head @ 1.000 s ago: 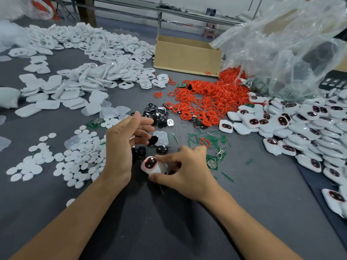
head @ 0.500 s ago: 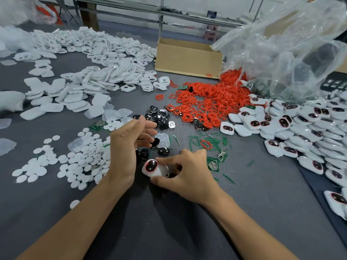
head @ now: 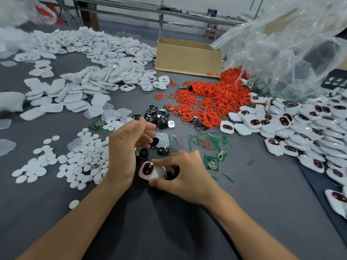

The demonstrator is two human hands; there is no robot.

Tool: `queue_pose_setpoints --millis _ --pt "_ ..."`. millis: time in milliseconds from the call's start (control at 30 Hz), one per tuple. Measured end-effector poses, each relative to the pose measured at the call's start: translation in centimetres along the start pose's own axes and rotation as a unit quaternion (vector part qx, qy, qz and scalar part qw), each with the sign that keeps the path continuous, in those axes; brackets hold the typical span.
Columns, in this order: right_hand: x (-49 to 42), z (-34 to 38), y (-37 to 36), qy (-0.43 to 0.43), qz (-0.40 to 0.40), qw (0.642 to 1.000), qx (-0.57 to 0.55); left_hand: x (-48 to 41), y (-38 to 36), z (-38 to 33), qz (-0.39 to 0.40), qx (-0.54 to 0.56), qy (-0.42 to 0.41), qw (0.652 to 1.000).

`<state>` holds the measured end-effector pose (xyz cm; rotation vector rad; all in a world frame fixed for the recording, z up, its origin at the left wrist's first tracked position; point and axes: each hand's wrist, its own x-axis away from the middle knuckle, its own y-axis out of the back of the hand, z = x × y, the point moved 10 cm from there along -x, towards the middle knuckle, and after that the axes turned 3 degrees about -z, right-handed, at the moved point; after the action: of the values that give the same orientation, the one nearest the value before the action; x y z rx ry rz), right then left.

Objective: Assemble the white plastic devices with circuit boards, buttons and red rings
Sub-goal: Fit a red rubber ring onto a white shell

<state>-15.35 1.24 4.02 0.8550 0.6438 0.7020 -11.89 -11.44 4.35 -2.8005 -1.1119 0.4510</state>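
Note:
My right hand [head: 185, 176] grips a white device [head: 150, 171] low on the grey table, thumb and forefinger pinching its sides; its black button with a red ring faces up. My left hand [head: 125, 152] hovers just left of it, fingers loosely curled, holding nothing that I can see. Loose black buttons [head: 159, 117] lie beyond its fingertips, one black button [head: 155, 142] right at them. A heap of red rings [head: 210, 98] spreads at the centre right. Green circuit boards [head: 212, 164] lie right of my right hand. Assembled devices [head: 304, 128] are piled along the right.
White shells [head: 97, 62] cover the far left, white round discs [head: 78, 162] the near left. A cardboard box [head: 187, 57] stands at the back, with a big clear plastic bag [head: 291, 49] to its right. Green offcuts [head: 206, 139] are scattered around the middle.
Both hands stay nearly where they were; my right hand keeps hold of the device, and my left hand's fingers have shifted slightly above the black buttons.

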Motion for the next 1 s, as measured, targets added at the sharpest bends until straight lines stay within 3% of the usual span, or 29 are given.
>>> queue_pose_setpoints --millis 100,200,300,467,833,1000 --pt "-0.3 0.0 1.5 0.009 -0.069 0.995 -0.077 -0.3 0.2 0.2 -0.007 0.017 0.011 1.000" --pt "-0.2 -1.9 4.1 -0.028 -0.188 0.954 -0.231 -0.3 -0.2 0.4 0.021 0.015 0.016 1.000" --pt "-0.5 -3.8 3.3 -0.101 -0.177 0.901 -0.384 0.1 -1.8 0.3 0.082 -0.029 -0.006 0.996" --pt "-0.8 -4.1 1.7 -0.128 -0.113 0.858 -0.485 0.3 -2.5 0.0 0.107 -0.069 -0.037 0.991" --pt "-0.4 -4.9 1.2 -0.177 -0.093 0.864 -0.463 0.9 -3.3 0.1 0.155 -0.068 -0.030 0.985" --pt "-0.6 -4.8 2.2 -0.147 -0.143 0.874 -0.440 0.4 -3.1 0.3 0.135 -0.064 -0.026 0.988"
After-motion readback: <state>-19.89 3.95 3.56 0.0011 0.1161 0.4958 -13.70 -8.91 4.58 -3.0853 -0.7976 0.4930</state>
